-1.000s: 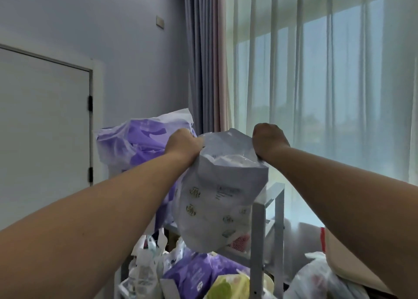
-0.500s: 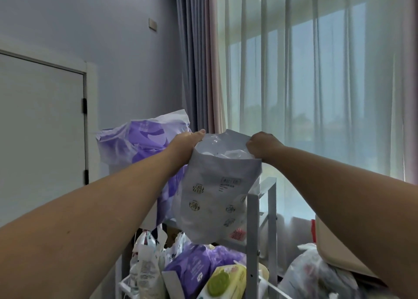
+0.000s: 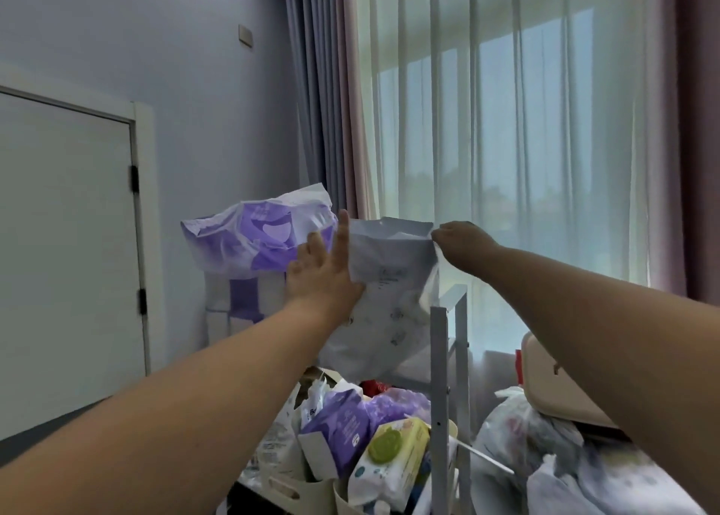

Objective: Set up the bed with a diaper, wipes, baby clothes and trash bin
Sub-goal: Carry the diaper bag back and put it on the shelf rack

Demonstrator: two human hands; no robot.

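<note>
A sheer curtain (image 3: 526, 144) fills the far side, with a closed door (image 3: 66, 249) at the left wall; open air lies only above the shelving unit (image 3: 440, 378), whose grey post rises at its near right corner. A large purple diaper pack (image 3: 257, 241) stands on the unit's top level toward its left edge. Just beside it, nearer the right edge, stands the pale grey bag (image 3: 389, 292), upright, its top folded. The right hand (image 3: 461, 238) pinches the bag's upper right corner. The left hand (image 3: 325, 265) is flat and open, fingers extended, palm against the bag's left side, gripping nothing. Half a second ago both hands clenched the bag's top rim and spread it; the left has since released. Below, at the lower shelf's front edge, a wipes pack (image 3: 389, 460) with a green lid lies among purple packets.
</note>
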